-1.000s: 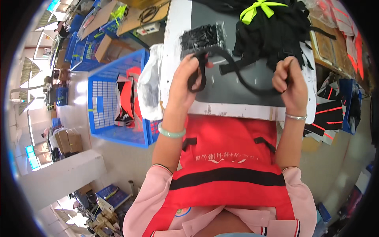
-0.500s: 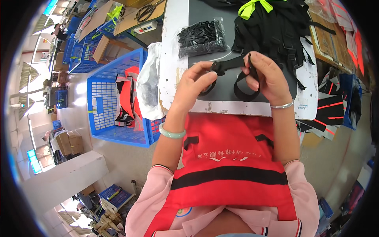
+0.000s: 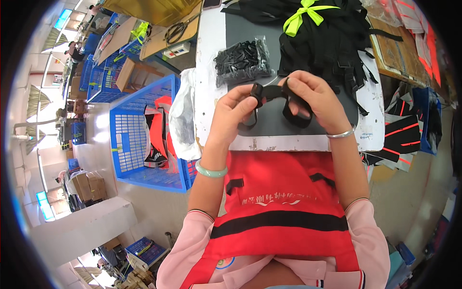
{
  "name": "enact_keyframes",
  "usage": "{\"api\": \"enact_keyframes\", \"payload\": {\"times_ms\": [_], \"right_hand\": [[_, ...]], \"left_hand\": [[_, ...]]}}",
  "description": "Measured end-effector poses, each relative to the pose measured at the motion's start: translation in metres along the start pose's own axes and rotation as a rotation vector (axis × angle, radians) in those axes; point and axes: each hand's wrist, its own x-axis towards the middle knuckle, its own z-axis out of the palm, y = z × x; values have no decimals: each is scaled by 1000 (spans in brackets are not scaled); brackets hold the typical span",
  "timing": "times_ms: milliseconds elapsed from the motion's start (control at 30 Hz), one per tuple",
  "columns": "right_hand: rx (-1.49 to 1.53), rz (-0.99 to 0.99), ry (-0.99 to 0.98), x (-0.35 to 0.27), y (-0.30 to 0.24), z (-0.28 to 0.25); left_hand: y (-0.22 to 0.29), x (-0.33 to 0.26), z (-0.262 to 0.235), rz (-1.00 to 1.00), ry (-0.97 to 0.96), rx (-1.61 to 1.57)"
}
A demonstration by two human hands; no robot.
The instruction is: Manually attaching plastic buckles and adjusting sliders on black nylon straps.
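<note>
Just above the near part of the table (image 3: 288,143), my left hand (image 3: 232,113) pinches a small black buckle (image 3: 257,91) between thumb and fingers. Black webbing strap (image 3: 296,119) runs from the buckle across to my right hand (image 3: 315,98), whose thumb and fingers are closed on it. Below my right hand the strap hangs in a loop, and a shorter piece curls under my left. Beyond my left hand lies a clear plastic bag (image 3: 240,62) of small black parts. A heap of black straps (image 3: 313,58), tied with a yellow-green ribbon (image 3: 308,17), lies beyond my right hand.
A blue plastic crate (image 3: 149,179) with orange and black pieces stands left of the table. White cloth or plastic (image 3: 183,115) hangs between them. On the right are a wooden board (image 3: 399,53) and black-and-grey pieces with orange stripes (image 3: 399,135).
My hands have drawn slightly closer together, and the buckle has turned more upright in my left hand. Table and crate sit lower in the picture. Both hands keep their hold.
</note>
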Motion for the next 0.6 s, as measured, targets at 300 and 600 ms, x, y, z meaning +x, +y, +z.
{"api": "enact_keyframes", "payload": {"times_ms": [300, 600], "right_hand": [[-538, -224, 74, 0, 10, -2], [-733, -213, 48, 4, 4, -2]], "left_hand": [[11, -2, 19, 368, 25, 753], [20, 5, 23, 419, -90, 968]]}}
